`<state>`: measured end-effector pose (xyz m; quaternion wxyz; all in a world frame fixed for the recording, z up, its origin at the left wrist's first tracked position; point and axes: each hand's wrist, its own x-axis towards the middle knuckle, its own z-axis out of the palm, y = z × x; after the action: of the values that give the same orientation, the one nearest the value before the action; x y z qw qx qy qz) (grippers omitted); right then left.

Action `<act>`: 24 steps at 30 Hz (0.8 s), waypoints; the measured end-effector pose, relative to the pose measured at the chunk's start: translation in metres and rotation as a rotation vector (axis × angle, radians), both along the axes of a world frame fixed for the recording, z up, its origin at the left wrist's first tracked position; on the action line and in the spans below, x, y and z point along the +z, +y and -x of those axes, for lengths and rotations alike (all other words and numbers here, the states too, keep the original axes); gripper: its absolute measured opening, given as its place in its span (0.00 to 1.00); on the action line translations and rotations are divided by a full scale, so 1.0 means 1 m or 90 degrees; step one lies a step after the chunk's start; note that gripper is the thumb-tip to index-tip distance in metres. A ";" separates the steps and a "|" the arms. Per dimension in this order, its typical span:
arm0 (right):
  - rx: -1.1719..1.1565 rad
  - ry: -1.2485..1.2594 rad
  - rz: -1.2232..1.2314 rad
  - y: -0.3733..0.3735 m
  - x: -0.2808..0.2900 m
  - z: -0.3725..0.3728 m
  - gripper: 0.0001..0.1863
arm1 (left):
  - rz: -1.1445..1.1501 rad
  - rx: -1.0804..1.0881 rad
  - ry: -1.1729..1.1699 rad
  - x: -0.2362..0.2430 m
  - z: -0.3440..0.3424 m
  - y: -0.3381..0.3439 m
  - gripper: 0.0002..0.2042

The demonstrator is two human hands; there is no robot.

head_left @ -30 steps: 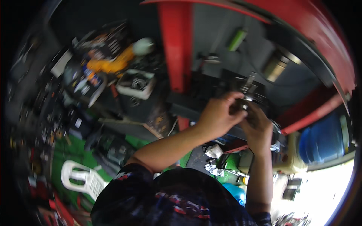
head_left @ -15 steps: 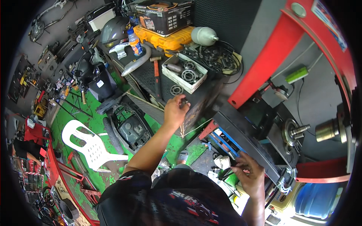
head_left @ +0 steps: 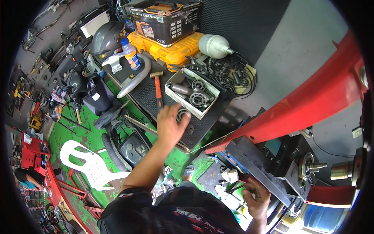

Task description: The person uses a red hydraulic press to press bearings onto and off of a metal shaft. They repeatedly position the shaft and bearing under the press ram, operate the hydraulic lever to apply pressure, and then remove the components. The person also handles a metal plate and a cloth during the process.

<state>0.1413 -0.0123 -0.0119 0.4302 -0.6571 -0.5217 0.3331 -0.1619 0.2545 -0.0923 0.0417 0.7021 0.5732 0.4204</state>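
My left hand [head_left: 171,126] is over the black-topped bench, its fingers and thumb closed around a metal ball bearing [head_left: 182,114]. Just in front of the thumb, a small dark ring-shaped part [head_left: 190,129] lies on the bench top. Beside the bearing is a white open box [head_left: 202,113] of metal parts, with a larger bearing [head_left: 198,100] among them. Left of the box rests a hammer [head_left: 157,87] with a red and black handle. Lower right, my right hand [head_left: 256,198] hangs near the dark press bed, fingers loosely curled and thumb apart, with nothing visible in it.
A red press frame [head_left: 296,113] crosses the right side, with a shafted round metal part [head_left: 307,167] on its bed. A yellow case [head_left: 165,48] under a charger box [head_left: 167,23] stands at the back. A white plastic chair [head_left: 91,165] is at left.
My left hand has come to the bearing; the small dark part that was at its fingertips now lies on the bench. My right hand has lowered slightly. The view has shifted.
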 end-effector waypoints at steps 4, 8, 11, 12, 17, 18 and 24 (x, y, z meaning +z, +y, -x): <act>-0.030 -0.040 -0.022 0.014 0.008 0.007 0.24 | 0.105 0.082 0.073 0.009 0.036 0.070 0.22; -0.030 -0.058 -0.031 0.026 0.012 0.015 0.23 | 0.169 0.076 0.113 0.009 0.035 0.087 0.28; -0.035 -0.058 -0.025 0.031 0.010 0.018 0.23 | 0.179 0.100 0.149 0.023 0.013 0.082 0.33; -0.033 -0.061 -0.027 0.030 0.007 0.017 0.23 | 0.200 0.093 0.159 0.024 0.009 0.083 0.33; -0.031 -0.078 -0.030 0.032 0.013 0.021 0.23 | 0.231 0.111 0.284 0.038 0.000 0.097 0.36; -0.032 -0.081 -0.030 0.031 0.014 0.021 0.23 | 0.220 0.112 0.347 0.033 0.001 0.098 0.35; -0.039 -0.079 -0.049 0.018 0.014 0.015 0.23 | 0.358 0.111 0.415 0.033 0.002 0.109 0.38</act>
<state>0.1266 0.0058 0.0017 0.4320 -0.6750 -0.5396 0.2579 -0.1643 0.3637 -0.0590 0.0124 0.7082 0.7059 0.0064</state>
